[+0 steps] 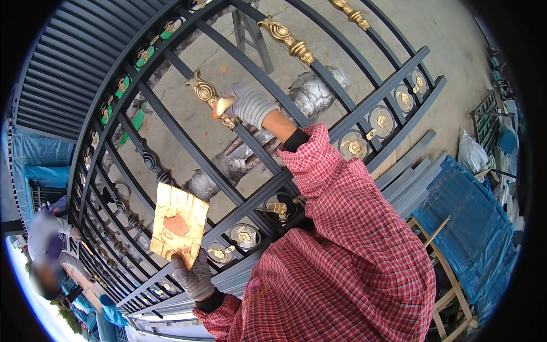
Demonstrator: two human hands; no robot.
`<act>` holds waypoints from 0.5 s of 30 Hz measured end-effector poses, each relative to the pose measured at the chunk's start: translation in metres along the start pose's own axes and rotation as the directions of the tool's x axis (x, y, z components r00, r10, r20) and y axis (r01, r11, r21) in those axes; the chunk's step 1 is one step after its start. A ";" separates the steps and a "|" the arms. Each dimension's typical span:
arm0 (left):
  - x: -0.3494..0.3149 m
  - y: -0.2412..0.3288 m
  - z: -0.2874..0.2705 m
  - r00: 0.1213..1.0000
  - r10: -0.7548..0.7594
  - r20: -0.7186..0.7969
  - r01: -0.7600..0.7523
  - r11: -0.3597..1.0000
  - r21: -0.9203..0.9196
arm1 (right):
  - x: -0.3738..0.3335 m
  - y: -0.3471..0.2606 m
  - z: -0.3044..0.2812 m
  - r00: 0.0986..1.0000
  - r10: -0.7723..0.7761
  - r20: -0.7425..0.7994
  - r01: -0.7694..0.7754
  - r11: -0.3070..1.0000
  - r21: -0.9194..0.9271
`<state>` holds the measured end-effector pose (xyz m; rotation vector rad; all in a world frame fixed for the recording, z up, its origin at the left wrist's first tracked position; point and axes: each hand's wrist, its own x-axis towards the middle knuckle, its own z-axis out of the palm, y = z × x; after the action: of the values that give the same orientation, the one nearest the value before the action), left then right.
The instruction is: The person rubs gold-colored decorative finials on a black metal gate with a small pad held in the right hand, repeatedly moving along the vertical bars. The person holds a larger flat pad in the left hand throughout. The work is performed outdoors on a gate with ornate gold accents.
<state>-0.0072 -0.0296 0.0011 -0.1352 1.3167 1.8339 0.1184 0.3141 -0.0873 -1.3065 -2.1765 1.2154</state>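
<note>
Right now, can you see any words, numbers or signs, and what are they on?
There are none I can read.
Gold-coloured board in the left hand: a reddish-brown patch, no letters visible.
Gold ornament at the right hand: swirls, no letters visible.
Round medallion: a flower, no letters visible.
White sack and faraway clutter: too small to tell.

Gold ornament (203, 91), dark grey bars (257, 149), pale yellow piece (224, 106), golden-yellow card (185, 206) with reddish-brown powder (176, 226), grey striped glove (250, 104), red-and-white checked shirt (364, 228), blue tarp (464, 219).
</note>
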 end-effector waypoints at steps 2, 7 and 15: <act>0.000 0.001 0.003 1.000 0.013 -0.019 -0.012 1.000 0.014 | 0.014 0.019 -0.017 0.953 -0.246 -0.176 0.197 0.946 -0.258; 0.003 -0.001 0.010 0.999 0.020 -0.050 -0.018 0.999 0.041 | 0.067 0.077 -0.098 0.877 -0.012 -0.480 -0.119 0.963 -0.241; 0.013 -0.002 0.039 0.997 -0.007 -0.081 0.012 0.999 0.052 | 0.155 0.104 -0.087 0.913 -0.113 -0.392 -0.242 0.623 -0.744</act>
<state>0.0009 0.0099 0.0101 -0.1888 1.4167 1.8004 0.1502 0.5105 -0.1420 -1.7517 -2.3948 -0.1313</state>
